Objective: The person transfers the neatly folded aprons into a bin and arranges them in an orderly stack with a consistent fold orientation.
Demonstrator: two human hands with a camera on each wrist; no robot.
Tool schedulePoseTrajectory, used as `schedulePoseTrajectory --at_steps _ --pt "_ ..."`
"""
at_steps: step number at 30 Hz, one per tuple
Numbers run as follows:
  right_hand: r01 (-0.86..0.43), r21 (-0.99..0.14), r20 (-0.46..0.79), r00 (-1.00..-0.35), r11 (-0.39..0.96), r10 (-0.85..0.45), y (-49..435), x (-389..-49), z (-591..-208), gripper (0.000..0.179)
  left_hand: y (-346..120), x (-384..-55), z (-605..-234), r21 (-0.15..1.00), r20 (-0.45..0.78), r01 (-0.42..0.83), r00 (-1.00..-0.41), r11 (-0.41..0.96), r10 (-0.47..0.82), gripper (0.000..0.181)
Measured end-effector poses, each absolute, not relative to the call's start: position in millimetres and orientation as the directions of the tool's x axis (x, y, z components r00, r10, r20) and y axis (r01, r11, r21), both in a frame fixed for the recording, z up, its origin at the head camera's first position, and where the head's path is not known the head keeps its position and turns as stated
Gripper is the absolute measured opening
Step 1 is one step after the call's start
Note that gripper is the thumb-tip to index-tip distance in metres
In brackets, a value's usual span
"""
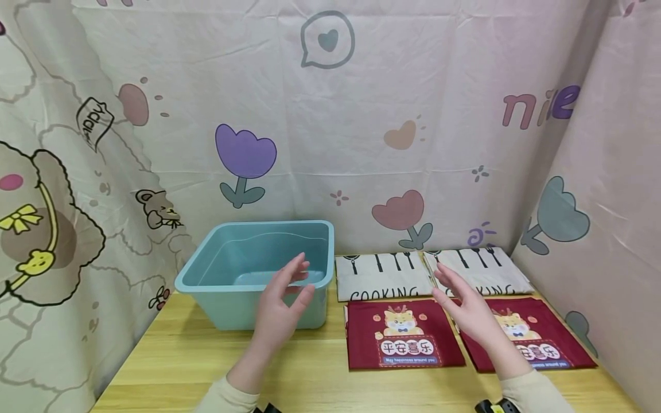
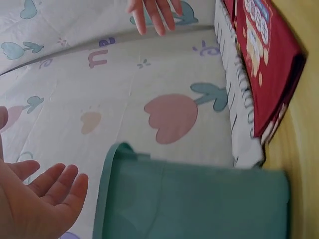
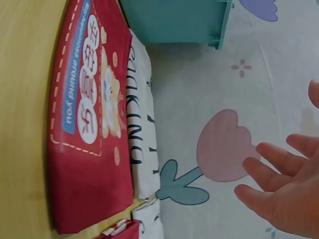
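My left hand (image 1: 283, 307) hovers in front of the teal plastic bin (image 1: 258, 312), palm turned inward, fingers loosely extended and holding nothing. Above the folded cloths on the right floats my right hand (image 1: 467, 310), also holding nothing, its fingers spread apart in the right wrist view. Two folded dark red cloths lie side by side: the left red cloth (image 1: 361, 338) shows in full, while my right hand and forearm partly cover the right red cloth (image 1: 563, 338). Behind them lie two folded white cloths with "COOKING" print, the left white cloth (image 1: 366, 281) and the right white cloth (image 1: 496, 272).
The bin stands at the back left of the wooden table (image 1: 170, 355), beside the cloths. A patterned curtain (image 1: 320, 126) hangs close behind the table and along both sides.
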State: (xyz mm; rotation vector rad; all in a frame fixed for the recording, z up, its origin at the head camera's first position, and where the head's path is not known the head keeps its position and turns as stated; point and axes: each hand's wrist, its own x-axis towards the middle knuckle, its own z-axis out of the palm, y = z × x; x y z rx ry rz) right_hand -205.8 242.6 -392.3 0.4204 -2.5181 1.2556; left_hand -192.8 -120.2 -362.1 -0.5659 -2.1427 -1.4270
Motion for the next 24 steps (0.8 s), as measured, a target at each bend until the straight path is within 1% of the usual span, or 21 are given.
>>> schedulePoseTrajectory --at_steps 4,9,11,15,21,24 --pt "-0.365 -0.744 0.368 -0.923 0.560 -0.113 245.5 -208.8 -399.6 0.061 -109.0 -190.1 -367.4 0.785 0.563 0.554 -0.825 0.277 0.050 0.052" --pt "-0.315 -0.760 0.323 -0.942 0.569 -0.090 248.7 -210.4 -407.6 0.063 -96.8 -189.1 -379.4 0.821 0.531 0.533 -0.845 0.203 0.070 0.046" --pt "-0.291 -0.768 0.299 -0.951 0.570 -0.083 249.7 -210.5 -410.5 0.064 -91.8 -189.0 -385.4 0.831 0.515 0.522 -0.853 0.193 0.085 0.045" --pt "-0.258 -0.786 0.259 -0.963 0.561 -0.080 251.5 -211.3 -416.8 0.065 -82.2 -188.7 -396.6 0.868 0.445 0.459 -0.888 0.190 0.116 0.044" --pt "-0.225 -0.759 0.232 -0.970 0.610 -0.070 253.8 -214.3 -426.2 0.063 -70.4 -192.3 -413.8 0.905 0.344 0.369 -0.927 0.210 0.148 0.046" --pt "-0.176 -0.749 0.183 -0.981 0.639 -0.055 255.4 -215.2 -429.8 0.065 -66.4 -196.6 -424.1 0.917 0.295 0.323 -0.944 0.234 0.148 0.047"
